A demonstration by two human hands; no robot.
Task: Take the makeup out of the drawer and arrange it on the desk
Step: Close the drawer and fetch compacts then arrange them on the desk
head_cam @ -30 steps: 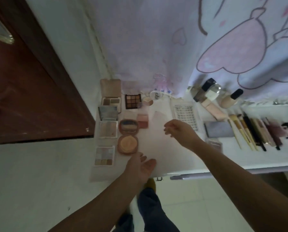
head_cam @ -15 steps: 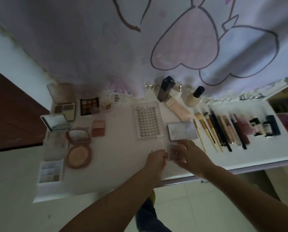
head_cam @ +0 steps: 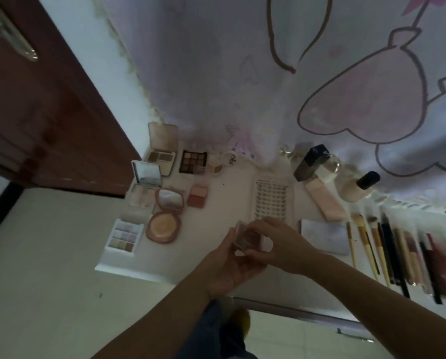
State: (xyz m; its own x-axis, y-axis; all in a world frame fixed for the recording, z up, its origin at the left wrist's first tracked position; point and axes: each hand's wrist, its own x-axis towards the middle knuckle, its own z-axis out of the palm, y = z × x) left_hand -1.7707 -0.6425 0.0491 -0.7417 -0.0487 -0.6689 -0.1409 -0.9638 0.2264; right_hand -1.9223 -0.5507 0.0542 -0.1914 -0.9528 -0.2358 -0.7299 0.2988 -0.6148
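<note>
While your left hand [head_cam: 228,265] and right hand [head_cam: 281,244] met above the counter [head_cam: 232,193], both sets of fingers pinched a small clear compact [head_cam: 248,235], just in front of the lash tray [head_cam: 272,200].

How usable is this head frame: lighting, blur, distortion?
Head view: dim and underexposed, arms in shadow; wide-angle bending skews the door and desk; soft motion blur smears the small clear case held by the left hand and right hand; brushes blur toward the edge.

small round pot [head_cam: 228,159], lettering too blurred
</note>
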